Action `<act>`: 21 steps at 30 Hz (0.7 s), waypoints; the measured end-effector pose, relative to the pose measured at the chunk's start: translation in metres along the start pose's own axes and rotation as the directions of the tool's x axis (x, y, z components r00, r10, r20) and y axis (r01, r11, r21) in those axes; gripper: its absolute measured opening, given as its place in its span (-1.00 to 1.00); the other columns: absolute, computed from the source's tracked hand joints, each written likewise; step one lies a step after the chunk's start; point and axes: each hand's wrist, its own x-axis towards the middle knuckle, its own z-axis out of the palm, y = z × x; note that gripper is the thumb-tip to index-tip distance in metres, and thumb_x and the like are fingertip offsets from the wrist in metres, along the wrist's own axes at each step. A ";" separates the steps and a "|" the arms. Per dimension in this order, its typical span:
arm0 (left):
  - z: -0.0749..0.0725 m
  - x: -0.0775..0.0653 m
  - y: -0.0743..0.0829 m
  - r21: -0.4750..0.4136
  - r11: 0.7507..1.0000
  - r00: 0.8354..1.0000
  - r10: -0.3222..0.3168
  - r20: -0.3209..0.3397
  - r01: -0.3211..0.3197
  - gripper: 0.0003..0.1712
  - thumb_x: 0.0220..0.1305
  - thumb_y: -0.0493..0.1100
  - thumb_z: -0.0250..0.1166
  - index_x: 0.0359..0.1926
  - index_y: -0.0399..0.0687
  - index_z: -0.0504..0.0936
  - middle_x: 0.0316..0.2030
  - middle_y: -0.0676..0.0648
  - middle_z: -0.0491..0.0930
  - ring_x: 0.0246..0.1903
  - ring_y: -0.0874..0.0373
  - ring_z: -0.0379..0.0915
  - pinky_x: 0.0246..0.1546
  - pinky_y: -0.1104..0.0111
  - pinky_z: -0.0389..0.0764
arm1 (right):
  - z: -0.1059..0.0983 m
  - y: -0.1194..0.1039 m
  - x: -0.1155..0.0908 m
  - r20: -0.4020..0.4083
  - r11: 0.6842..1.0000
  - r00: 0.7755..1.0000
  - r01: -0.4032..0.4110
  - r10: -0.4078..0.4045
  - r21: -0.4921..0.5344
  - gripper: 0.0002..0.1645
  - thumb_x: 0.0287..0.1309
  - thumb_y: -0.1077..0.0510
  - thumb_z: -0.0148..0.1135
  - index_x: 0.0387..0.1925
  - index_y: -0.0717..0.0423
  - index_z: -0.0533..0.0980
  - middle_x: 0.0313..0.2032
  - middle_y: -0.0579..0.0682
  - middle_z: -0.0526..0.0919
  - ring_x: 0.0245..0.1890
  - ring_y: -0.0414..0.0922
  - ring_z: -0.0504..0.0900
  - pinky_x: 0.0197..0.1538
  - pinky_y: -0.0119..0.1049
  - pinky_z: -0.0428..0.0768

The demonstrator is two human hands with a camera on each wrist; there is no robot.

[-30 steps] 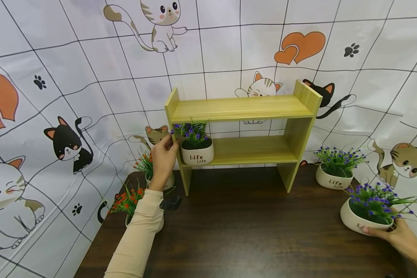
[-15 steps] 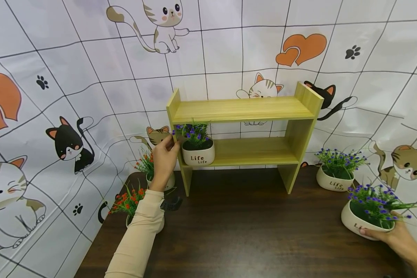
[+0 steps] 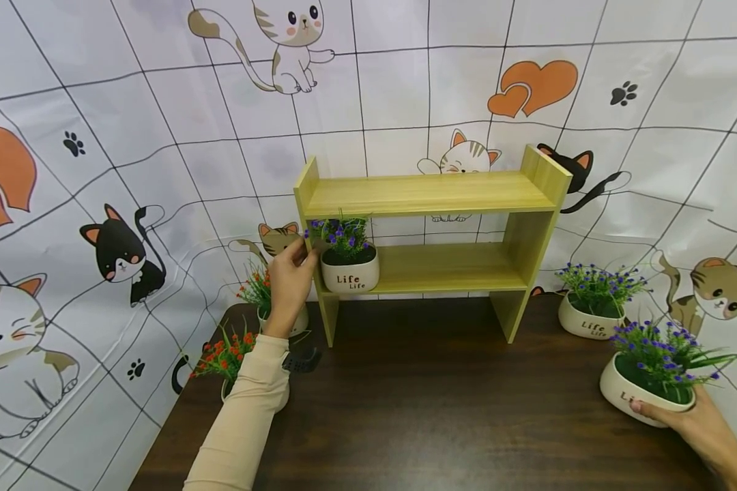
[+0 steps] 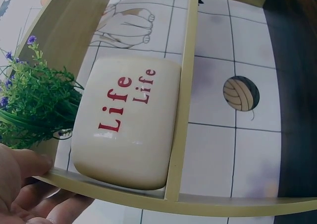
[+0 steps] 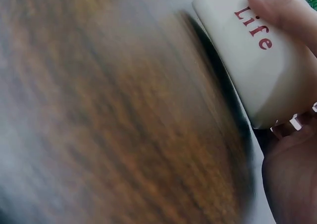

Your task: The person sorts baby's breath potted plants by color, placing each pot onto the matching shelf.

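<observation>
My left hand (image 3: 291, 273) pinches the left side panel of a pale wooden two-tier shelf (image 3: 430, 194); in the left wrist view the thumb lies inside the panel and the fingers outside. Right beside it, a white "Life" pot (image 4: 129, 122) with purple flowers (image 3: 344, 235) stands on the lower tier at the left end. At the table's right side my right hand (image 3: 697, 423) grips another white pot (image 3: 641, 395) of purple flowers, thumb on its front. In the right wrist view its fingers reach round the pot's far side. Whether this pot touches the table is unclear.
Another pot of purple flowers (image 3: 589, 317) stands at the table's back right. Two pots of orange-red flowers, one nearer (image 3: 227, 354) and one behind (image 3: 258, 290), stand at the left, partly hidden by my arm. A cat-patterned wall covering (image 3: 393, 88) backs the dark wooden table (image 3: 442, 395).
My right hand and the pot it holds have shifted slightly left, and the flowers have tilted a little. My left hand keeps its grip on the shelf panel.
</observation>
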 end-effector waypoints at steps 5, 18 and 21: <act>-0.001 0.000 0.003 -0.004 1.000 1.000 -0.013 -0.003 0.013 -0.57 0.54 -0.23 0.29 0.34 -0.22 0.65 0.13 -0.36 0.74 0.15 -0.20 0.74 0.14 -0.04 0.74 | -0.004 -0.008 0.002 0.007 0.997 1.000 -0.029 0.030 -0.076 -0.15 0.31 -0.09 0.52 0.50 -0.36 0.28 -0.13 -0.90 0.33 -0.13 -0.82 0.29 -0.20 -0.69 0.25; 0.001 0.000 0.003 -0.005 1.000 1.000 -0.013 0.006 0.013 -0.58 0.54 -0.25 0.27 0.33 -0.25 0.66 0.12 -0.35 0.75 0.13 -0.18 0.75 0.10 -0.04 0.75 | -0.004 -0.046 0.004 -0.011 0.990 0.993 0.115 -0.117 -0.076 -0.34 0.23 0.04 0.57 0.31 -0.20 0.51 -0.16 -0.75 0.57 -0.12 -0.70 0.47 -0.17 -0.67 0.28; 0.001 0.000 0.004 -0.007 1.000 1.000 -0.020 0.004 0.020 -0.58 0.54 -0.24 0.27 0.34 -0.24 0.65 0.14 -0.34 0.74 0.15 -0.17 0.74 0.10 -0.04 0.75 | -0.005 -0.059 0.006 -0.005 0.991 0.994 0.110 -0.111 -0.078 -0.36 0.22 0.03 0.59 0.28 -0.16 0.51 -0.18 -0.71 0.60 -0.13 -0.66 0.49 -0.19 -0.62 0.31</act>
